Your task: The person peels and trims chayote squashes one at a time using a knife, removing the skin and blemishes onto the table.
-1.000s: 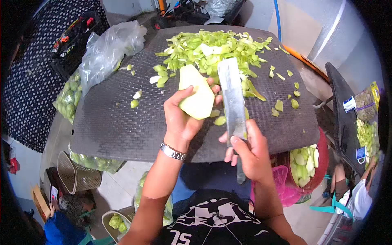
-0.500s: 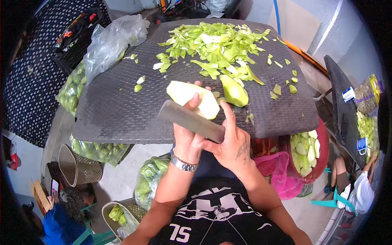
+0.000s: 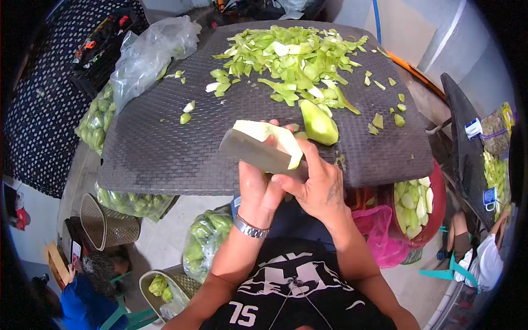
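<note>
Currently, left grip (image 3: 257, 184) cradles pale peeled vegetable (image 3: 280, 137) above near part of worktop (image 3: 165, 165). Right grip (image 3: 320, 184) grasps broad knife (image 3: 256, 153); blade lies across vegetable's near side. Seat vegetable firmly in palm. Set blade at shallow angle; use short, controlled strokes. Position left grip clear of cutting edge.

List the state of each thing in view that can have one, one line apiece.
Left hand: closed around the pale vegetable
Pale vegetable: held, peeled where visible
Right hand: closed on the knife
Knife: held, blade across the pale vegetable
Green piece: lying loose on the table
Peelings: heaped, some scattered
Clear bag: crumpled
Red tub: uncovered, holding pale pieces
Watch: worn
</note>
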Available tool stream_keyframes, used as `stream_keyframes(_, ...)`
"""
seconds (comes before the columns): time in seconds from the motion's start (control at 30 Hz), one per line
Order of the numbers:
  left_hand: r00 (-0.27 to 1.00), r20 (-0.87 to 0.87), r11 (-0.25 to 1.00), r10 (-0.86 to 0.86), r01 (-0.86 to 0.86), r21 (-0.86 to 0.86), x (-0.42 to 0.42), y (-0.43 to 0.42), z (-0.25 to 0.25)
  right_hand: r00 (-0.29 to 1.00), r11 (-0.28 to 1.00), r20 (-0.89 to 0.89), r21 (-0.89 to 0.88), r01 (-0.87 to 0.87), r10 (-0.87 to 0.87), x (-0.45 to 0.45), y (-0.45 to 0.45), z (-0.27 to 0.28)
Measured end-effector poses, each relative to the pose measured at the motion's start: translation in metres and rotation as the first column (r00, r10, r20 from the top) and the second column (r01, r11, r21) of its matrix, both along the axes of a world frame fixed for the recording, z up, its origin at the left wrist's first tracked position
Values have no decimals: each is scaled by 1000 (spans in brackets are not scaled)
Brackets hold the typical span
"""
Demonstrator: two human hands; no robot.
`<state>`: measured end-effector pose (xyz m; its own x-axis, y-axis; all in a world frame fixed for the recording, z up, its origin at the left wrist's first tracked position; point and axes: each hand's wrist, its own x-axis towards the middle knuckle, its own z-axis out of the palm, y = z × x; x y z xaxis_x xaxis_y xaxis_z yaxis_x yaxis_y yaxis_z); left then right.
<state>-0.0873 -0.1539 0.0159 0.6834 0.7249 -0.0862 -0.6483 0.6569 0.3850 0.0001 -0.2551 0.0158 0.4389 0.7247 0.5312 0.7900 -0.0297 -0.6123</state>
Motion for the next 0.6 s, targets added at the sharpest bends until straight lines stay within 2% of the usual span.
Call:
stream_keyframes(0.03, 999, -13, 999, -43, 43, -1, -1, 3, 0, 1000, 1000, -11, -25, -8, 8, 2, -1, 2)
stream_keyframes(0.13, 995, 73, 990, -65, 73, -122, 3, 8, -6, 992, 986, 98, -143, 88, -74, 8, -1, -2)
stream_keyframes(0.23, 990, -136, 981, -39, 12, -193, 8, -3, 1, 980, 992, -167, -75, 97, -108, 31, 6, -1)
stream_keyframes(0.27, 987, -159, 989, -39, 15, -147, 10, -1, -2, 950, 995, -301, -88, 54, -79, 35, 3, 7)
stream_keyframes(0.37, 994, -30, 976, -105, 97, -196, 10, 19, -3, 869, 969, -485, -246, -26, -100, 69, 9, 28)
stream_keyframes(0.43, 988, -28, 973, -149, 142, -182, 3, 23, 8, 915, 945, -384, -327, -11, -122, 113, 28, 34)
stream_keyframes(0.5, 983, -38, 973, -177, 169, -155, -2, 31, 6, 824, 797, -423, -601, 56, -376, 134, 54, 79)
stream_keyframes(0.53, 980, -16, 979, -197, 196, -63, -5, 38, -6, 844, 770, -357, -631, 98, -400, 143, 62, 79)
stream_keyframes(0.6, 980, 63, 978, -187, 192, -83, -12, 47, -16, 877, 714, -211, -674, 189, -431, 162, 69, 75)
